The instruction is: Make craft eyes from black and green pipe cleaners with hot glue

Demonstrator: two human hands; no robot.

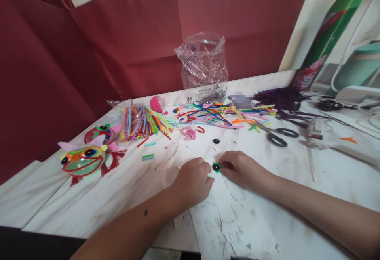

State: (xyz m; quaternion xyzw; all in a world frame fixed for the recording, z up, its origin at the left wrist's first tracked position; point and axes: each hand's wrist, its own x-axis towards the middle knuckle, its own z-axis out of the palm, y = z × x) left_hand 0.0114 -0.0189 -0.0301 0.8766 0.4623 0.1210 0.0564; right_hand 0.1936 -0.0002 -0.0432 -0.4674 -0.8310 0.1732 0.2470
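Between thumb and fingers, my right hand pinches a small black craft eye with green fuzzy trim, held low over the paper-covered table. Just left of it is my left hand, its fingers curled in. Anything in those fingers is hidden, and a small gap separates them from the eye. A second black craft eye lies loose on the table beyond both hands. Under my hands are creased sheets of paper with handwriting. A clear round plastic piece lies beside my left wrist.
Two colourful animal-face ornaments stand at the left. Bundled pipe cleaners and loose ones lie at the back, before a clear plastic bag. Scissors and a glue gun lie right of my hands. Purple strands lie behind them.
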